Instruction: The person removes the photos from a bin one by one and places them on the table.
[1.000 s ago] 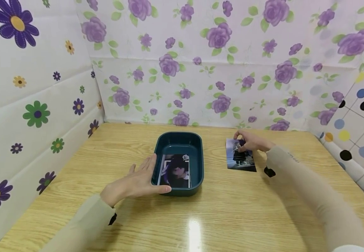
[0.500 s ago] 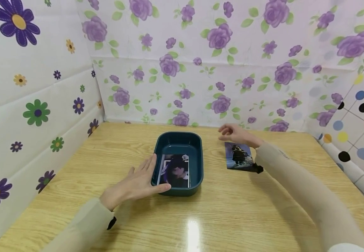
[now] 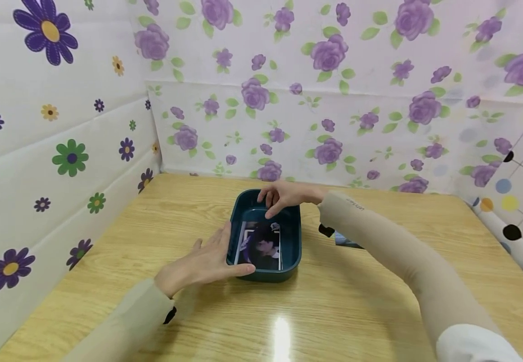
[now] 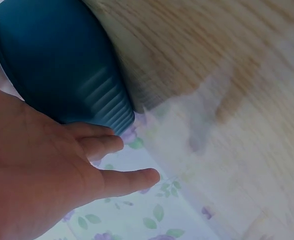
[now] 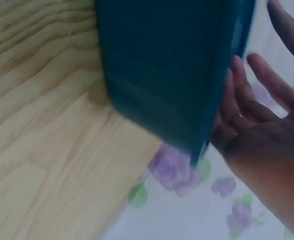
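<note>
A dark teal tray point(image 3: 297, 251) stands mid-table with a photo card point(image 3: 258, 246) of a dark-haired figure lying face up inside. My left hand point(image 3: 200, 262) rests along the tray's left side, fingers extended, the thumb over the near rim. In the left wrist view its fingers lie beside the tray's ribbed wall point(image 4: 62, 60). My right hand point(image 3: 284, 195) hovers over the tray's far end, fingers loosely bent and nothing between them. From the right wrist, the fingers point(image 5: 267, 80) show at the tray's edge. Another photo card point(image 3: 346, 240) lies right of the tray, mostly hidden under my right sleeve.
The wooden table point(image 3: 324, 311) runs back to a wall covering with purple roses point(image 3: 329, 53). Flowered point(image 3: 70, 157) and dotted point(image 3: 512, 231) coverings close off the left and right sides.
My right hand has let go of the card on the right and moved left over the tray; that card stays on the table. My left hand keeps its place. The view has turned slightly.
</note>
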Motion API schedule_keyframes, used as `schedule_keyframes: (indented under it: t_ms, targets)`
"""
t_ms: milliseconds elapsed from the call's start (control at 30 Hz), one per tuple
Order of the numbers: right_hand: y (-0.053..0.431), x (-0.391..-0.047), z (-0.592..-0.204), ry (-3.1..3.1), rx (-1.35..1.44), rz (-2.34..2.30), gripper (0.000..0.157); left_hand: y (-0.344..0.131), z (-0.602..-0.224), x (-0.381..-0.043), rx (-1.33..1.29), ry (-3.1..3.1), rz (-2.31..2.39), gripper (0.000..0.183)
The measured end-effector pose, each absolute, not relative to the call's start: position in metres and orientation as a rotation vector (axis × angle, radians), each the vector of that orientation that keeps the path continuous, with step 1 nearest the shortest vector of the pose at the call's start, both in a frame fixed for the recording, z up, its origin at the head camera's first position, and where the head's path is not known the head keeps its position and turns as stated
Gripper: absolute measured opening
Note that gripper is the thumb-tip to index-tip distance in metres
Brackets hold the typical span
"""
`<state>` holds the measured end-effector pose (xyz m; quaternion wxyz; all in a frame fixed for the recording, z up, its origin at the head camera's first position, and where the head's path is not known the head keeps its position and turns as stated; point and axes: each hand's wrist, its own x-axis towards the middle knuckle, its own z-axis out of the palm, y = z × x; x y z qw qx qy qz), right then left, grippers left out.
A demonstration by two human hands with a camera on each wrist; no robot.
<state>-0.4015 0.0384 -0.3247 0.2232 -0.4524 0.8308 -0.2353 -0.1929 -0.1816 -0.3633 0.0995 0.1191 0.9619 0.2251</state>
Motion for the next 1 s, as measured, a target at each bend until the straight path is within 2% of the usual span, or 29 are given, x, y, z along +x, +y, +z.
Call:
schedule_keyframes:
  t_ms: [300, 467, 633, 1000]
  targets:
    - [0.014, -0.401, -0.346, 2.256, -1.231, -0.276, 0.055, -0.178, -0.359, -0.195, 0.324, 2.811, 0.627, 0.124]
    - [0.009, -0.397, -0.35, 2.315, -1.215, -0.174, 0.06, -0.178, -0.359, -0.195, 0.303, 2.789, 0.636, 0.124]
    - [0.009, -0.395, -0.354, 2.357, -1.161, -0.136, 0.066, -0.179, -0.359, -0.194, 0.292, 2.772, 0.648, 0.124]
    - [0.011, -0.392, -0.361, 2.412, -1.253, -0.25, 0.058, -0.18, -0.362, -0.194, 0.267, 2.759, 0.665, 0.124]
